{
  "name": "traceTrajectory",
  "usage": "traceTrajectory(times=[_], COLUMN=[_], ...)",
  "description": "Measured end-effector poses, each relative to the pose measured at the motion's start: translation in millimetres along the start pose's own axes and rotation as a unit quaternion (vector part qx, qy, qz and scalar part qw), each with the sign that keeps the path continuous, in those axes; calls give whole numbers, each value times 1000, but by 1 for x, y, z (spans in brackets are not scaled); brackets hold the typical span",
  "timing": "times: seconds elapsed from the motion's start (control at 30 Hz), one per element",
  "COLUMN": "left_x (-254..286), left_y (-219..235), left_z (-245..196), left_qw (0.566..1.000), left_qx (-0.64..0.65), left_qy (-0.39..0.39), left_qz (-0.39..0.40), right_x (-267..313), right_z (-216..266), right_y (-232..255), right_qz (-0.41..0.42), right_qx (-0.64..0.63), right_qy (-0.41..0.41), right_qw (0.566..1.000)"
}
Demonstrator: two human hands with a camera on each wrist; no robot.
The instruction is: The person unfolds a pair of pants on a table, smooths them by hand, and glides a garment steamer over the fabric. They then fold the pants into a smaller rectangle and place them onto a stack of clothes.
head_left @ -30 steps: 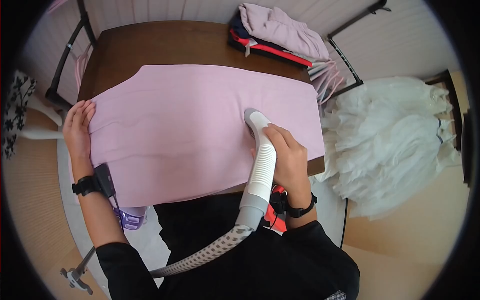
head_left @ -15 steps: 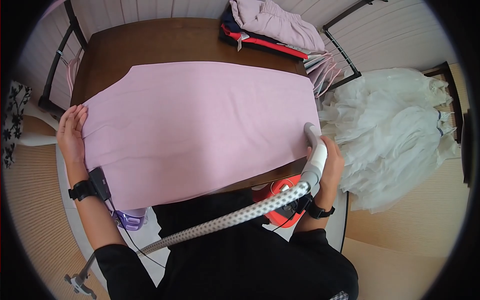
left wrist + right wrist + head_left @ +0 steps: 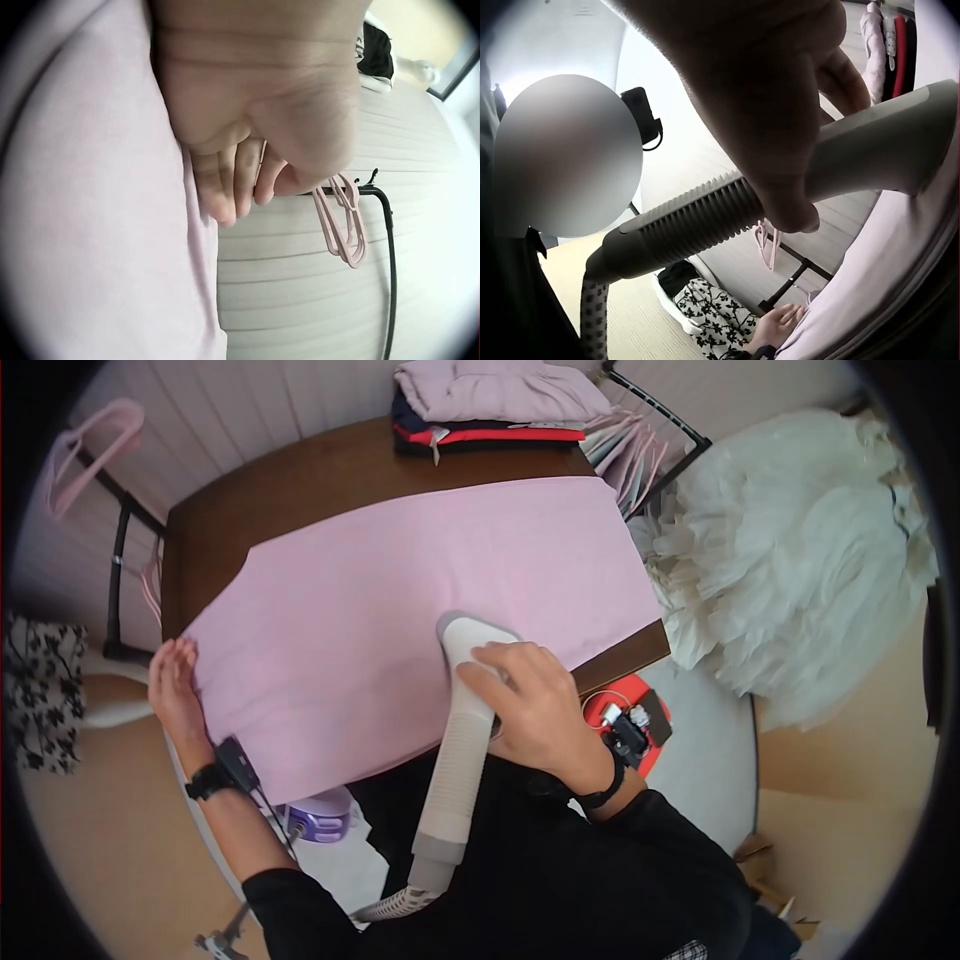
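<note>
Nearest the person, the right hand [image 3: 540,710] has a closed grip on the white steamer head [image 3: 470,650]; its ribbed handle runs back toward the body into a dotted hose [image 3: 395,905]. The steamer head rests on the pink cloth [image 3: 400,590] a little in from the near edge, right of the middle. At the near left, the left hand [image 3: 175,685] lies on the cloth's left edge with fingers nearly straight and close together, pinching nothing; the left wrist view shows them pressed along that edge [image 3: 225,176].

The pink cloth is spread flat over most of the brown tabletop [image 3: 260,490]. Its near edge hangs past the tabletop's near side, and its right edge ends just short of the bare near right corner. Bare wood shows on the left and along the far side, leaving open room there beyond the cloth.

A purple item [image 3: 318,822] stands on the floor below the near left, and a red base [image 3: 625,725] below the near right corner. White ruffled fabric [image 3: 800,550] lies right of the tabletop, close to its right edge. At the far edge sits a stack of folded clothes [image 3: 495,405], just beyond the cloth. A pink hanger [image 3: 85,445] hangs on a black rack at the far left.
</note>
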State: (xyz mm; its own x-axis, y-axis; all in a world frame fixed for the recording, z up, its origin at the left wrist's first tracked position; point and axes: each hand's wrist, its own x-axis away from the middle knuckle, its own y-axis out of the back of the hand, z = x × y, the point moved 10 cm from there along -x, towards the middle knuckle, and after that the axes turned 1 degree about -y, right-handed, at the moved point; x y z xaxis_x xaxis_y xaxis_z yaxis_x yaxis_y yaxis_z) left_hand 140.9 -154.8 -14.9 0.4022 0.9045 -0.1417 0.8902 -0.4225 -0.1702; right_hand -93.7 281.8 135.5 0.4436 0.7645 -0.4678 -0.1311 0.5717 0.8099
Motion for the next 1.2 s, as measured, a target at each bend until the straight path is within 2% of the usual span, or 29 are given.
traceTrajectory(times=[0.07,0.1,0.13,0.17,0.23,0.27,0.33,0.37,0.4,0.43,0.47,0.5,0.53,0.57,0.6,0.63,0.67,0.7,0.73,0.8,0.87,0.93,1.0,1.2], left_x=[10,33,43,62,133,171,242,261,269,267,266,279,285,280,274,272,271,268,264,255,228,214,195,149], left_y=[-28,-63,-93,-125,-208,-246,-279,-304,-309,-311,-314,-317,-319,-310,-301,-301,-294,-285,-275,-256,-228,-216,-197,-207], left_z=[-21,-50,-69,-78,-96,-97,-68,-72,-65,-60,-60,-58,-61,-57,-54,-63,-64,-65,-65,-61,-66,-71,-76,-60], left_qw=[999,998,979,956,921,877,781,788,784,804,823,810,807,836,860,874,881,886,891,897,947,953,975,979], left_qx=[-40,-57,-162,-186,-159,-134,-65,-16,-23,-38,-51,19,13,16,20,24,57,49,43,28,32,47,45,101], left_qy=[17,30,-7,-22,73,75,292,271,270,238,204,298,300,331,359,358,366,362,358,350,266,238,195,171], left_qz=[6,-9,121,225,347,455,548,553,558,543,528,505,509,438,361,327,296,287,277,267,180,181,98,39], right_x=[5,6,7,9,13,14,17,19,21,23,23,27,34,42,45,58,73,90,101,120,124,126,127,126], right_z=[3,2,0,0,-2,-3,-8,-13,-19,-27,-34,-42,-65,-90,-119,-156,-183,-210,-224,-249,-254,-256,-260,-260], right_y=[-11,-15,-14,-14,-16,-16,-15,-15,-14,-7,-4,0,8,18,34,44,59,69,68,65,63,59,60,61], right_qz=[6,10,-5,-4,-5,-17,-34,-34,-35,-42,-6,32,11,-8,-33,-63,-103,-136,-137,-110,-122,-131,-139,-147], right_qx=[-31,-57,-60,-68,-81,-88,-99,-103,-106,-107,-157,-208,-192,-175,-98,-1,137,190,185,275,243,202,210,198], right_qy=[19,9,-1,0,-2,-1,-3,-12,-23,-30,-5,20,-9,-36,-69,-122,-192,-241,-244,-296,-311,-323,-341,-347], right_qw=[999,998,998,998,997,996,994,994,994,993,988,977,981,984,992,991,966,942,942,908,911,915,906,905])
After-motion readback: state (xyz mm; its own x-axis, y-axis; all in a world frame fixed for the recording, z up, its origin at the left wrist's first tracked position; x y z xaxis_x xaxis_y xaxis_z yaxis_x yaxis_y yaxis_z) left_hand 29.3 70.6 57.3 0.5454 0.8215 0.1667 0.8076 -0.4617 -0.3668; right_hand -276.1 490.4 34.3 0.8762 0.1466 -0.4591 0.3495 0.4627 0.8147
